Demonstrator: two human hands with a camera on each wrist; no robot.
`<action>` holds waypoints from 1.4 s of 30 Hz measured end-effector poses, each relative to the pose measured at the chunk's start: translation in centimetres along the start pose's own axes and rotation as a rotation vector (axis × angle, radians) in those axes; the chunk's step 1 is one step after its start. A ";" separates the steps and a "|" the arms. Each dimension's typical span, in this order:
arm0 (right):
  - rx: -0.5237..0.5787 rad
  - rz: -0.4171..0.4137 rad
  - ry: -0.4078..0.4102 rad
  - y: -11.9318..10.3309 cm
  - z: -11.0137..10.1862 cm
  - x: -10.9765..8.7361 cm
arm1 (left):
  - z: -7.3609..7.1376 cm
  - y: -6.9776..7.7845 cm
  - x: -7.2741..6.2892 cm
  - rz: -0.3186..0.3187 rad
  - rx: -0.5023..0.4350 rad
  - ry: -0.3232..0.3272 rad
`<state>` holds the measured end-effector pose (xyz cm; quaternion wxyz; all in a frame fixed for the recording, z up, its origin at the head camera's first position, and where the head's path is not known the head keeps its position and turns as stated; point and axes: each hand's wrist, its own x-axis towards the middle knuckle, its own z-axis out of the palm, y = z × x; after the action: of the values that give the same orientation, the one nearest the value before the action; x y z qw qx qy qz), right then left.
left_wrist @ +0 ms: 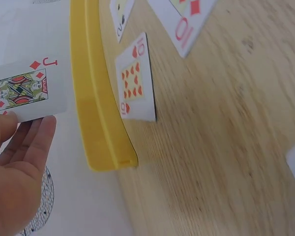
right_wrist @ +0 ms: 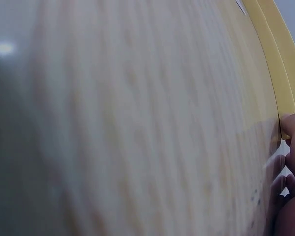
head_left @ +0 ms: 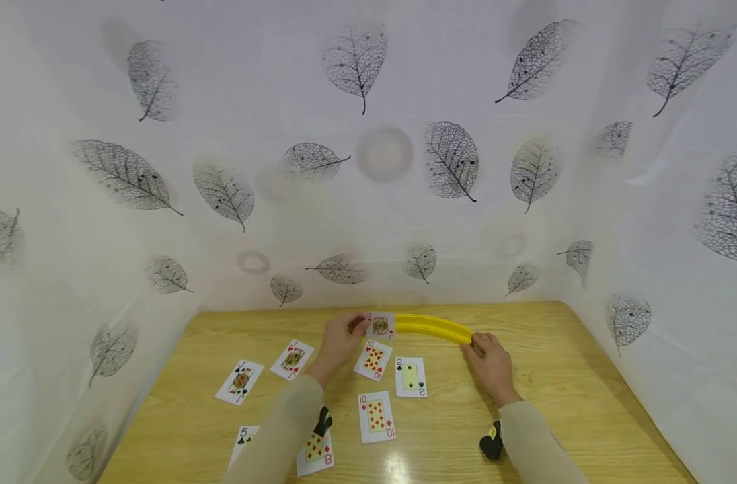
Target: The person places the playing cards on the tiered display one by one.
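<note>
Pinches the jack of diamonds (head_left: 380,326) between thumb and fingers of the left grip (head_left: 340,343), at the left end of the curved yellow rack (head_left: 435,326), covering that end in the head view. Holds the rack's right end between thumb and fingers of the right grip (head_left: 492,366), toward the far side of the counter (head_left: 453,430). Has, face up just nearer, the ten of hearts (head_left: 373,359), two of spades (head_left: 411,376) and ten of diamonds (head_left: 376,417).
</note>
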<state>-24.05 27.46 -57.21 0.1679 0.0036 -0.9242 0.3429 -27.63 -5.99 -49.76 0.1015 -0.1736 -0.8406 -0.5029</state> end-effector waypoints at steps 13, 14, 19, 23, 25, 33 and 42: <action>0.015 0.028 -0.012 -0.3 -0.1 0.2 | 3.3 2.1 1.7 -0.030 -0.073 -0.044; 0.013 0.019 -0.004 -0.2 0.0 0.2 | 3.6 2.1 1.8 -0.024 -0.074 -0.043; 0.000 -0.014 0.037 0.0 0.2 0.1 | 4.9 2.3 2.3 -0.012 -0.054 -0.037; -0.018 -0.025 0.050 0.2 0.3 0.1 | 5.7 2.7 2.7 0.010 -0.035 -0.025; -0.017 -0.020 0.043 0.2 0.3 0.1 | 6.2 2.8 2.9 0.022 -0.028 -0.020; -0.024 0.004 -0.003 0.4 0.1 0.2 | 7.9 3.4 3.9 -0.006 -0.058 -0.031; -0.022 0.046 -0.045 0.4 0.1 0.3 | 9.9 4.3 4.4 -0.005 -0.068 -0.068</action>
<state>-24.37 27.77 -57.45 0.1390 -0.0120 -0.9314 0.3363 -29.95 5.44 -49.43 0.0656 -0.1919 -0.8264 -0.5253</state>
